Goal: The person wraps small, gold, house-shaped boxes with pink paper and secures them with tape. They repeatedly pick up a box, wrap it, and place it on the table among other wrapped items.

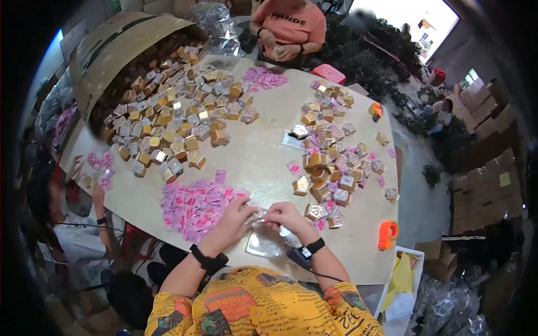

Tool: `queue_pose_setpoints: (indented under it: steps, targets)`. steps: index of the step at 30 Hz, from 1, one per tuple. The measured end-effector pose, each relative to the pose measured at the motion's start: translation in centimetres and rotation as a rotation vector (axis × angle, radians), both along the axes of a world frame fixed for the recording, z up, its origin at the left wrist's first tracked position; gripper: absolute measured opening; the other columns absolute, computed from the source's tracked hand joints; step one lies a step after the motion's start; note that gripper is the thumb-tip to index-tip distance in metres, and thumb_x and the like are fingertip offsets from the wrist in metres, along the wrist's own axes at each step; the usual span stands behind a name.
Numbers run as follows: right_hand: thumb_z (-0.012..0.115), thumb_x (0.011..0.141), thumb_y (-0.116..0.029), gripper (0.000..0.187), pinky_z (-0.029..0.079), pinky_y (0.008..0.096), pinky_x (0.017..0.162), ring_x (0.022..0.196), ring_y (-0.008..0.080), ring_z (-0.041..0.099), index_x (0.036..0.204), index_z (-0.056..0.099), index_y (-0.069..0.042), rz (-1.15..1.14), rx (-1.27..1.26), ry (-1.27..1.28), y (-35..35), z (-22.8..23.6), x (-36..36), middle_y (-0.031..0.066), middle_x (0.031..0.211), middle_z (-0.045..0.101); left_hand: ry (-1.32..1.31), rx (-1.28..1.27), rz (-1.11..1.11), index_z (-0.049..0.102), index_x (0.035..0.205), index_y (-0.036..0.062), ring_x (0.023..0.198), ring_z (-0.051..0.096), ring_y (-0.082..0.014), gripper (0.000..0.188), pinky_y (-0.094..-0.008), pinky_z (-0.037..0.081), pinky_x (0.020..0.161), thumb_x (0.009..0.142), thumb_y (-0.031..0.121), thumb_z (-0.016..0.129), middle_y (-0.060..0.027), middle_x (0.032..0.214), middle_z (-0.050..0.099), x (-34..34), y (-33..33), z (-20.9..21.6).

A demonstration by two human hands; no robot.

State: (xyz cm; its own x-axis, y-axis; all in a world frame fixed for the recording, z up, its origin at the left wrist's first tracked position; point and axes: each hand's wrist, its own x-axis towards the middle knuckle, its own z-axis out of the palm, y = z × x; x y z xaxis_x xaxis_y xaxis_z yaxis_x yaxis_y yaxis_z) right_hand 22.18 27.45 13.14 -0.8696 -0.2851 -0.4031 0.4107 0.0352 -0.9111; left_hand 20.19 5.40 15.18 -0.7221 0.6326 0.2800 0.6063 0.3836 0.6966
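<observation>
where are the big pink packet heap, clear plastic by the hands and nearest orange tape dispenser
packet heap [193, 208]: head view, its middle
clear plastic [264, 246]: head view, its flat part
tape dispenser [384, 239]: head view, its orange body

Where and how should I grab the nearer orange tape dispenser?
Probably take the tape dispenser by its solid orange left side, coming from the left: that side faces inward over the tabletop, while its rounded right side lies close to the edge.

A yellow printed shirt [263, 305] is worn with 2 black wristbands [208, 259], 1 trailing a cable [327, 276].
</observation>
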Motion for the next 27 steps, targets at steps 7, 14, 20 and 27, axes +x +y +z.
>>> queue_pose_setpoints:
  steps: [7, 14, 20, 27]
  targets:
    - [0.064, 0.073, -0.015, 0.016, 0.047, 0.0307, 0.054, 0.059, 0.0141, 0.060, 0.073, 0.064, 0.001, -0.075, 0.582, 0.311, 4.9, 0.8, -1.1, 0.0094, 0.062, 0.061, -0.153, -0.085, 0.031, 0.057, 0.116, 0.0042, 0.111, 0.049, -0.0381, 0.052, -0.0452, 0.040, 0.095, 0.070, 0.017, 0.077, -0.0194, 0.116, 0.051, 0.0, 0.1, -5.4]
    - [0.062, 0.077, -0.010, 0.011, 0.050, 0.0439, 0.061, 0.071, 0.0354, 0.062, 0.086, 0.065, -0.004, -0.412, 1.367, 0.912, 8.4, 3.7, -2.4, 0.0166, 0.082, 0.060, 0.024, -0.453, 0.281, 0.061, 0.111, 0.0075, 0.102, 0.053, -0.0328, 0.041, -0.0443, 0.044, 0.085, 0.073, 0.021, 0.070, -0.0144, 0.104, 0.056, -2.8, -2.5, -10.6]
    - [0.064, 0.078, -0.024, 0.023, 0.052, 0.0455, 0.073, 0.085, 0.0360, 0.062, 0.090, 0.060, -0.005, 0.443, 1.193, 0.396, 0.3, -8.0, 5.0, 0.0145, 0.100, 0.061, 0.112, -0.651, 0.432, 0.063, 0.100, 0.0045, 0.097, 0.059, -0.0297, 0.023, -0.0458, 0.044, 0.081, 0.082, 0.019, 0.062, -0.0134, 0.102, 0.060, -6.7, -0.3, -14.0]
    - [0.057, 0.080, -0.015, 0.011, 0.050, 0.0462, 0.069, 0.081, 0.0353, 0.062, 0.082, 0.063, -0.006, 0.232, 1.006, 0.477, -0.4, -11.1, 6.5, 0.0170, 0.083, 0.061, -0.015, -0.527, 0.549, 0.068, 0.081, 0.0051, 0.093, 0.062, -0.0290, 0.015, -0.0454, 0.044, 0.082, 0.079, 0.019, 0.062, -0.0118, 0.090, 0.066, -8.4, 0.3, -15.4]
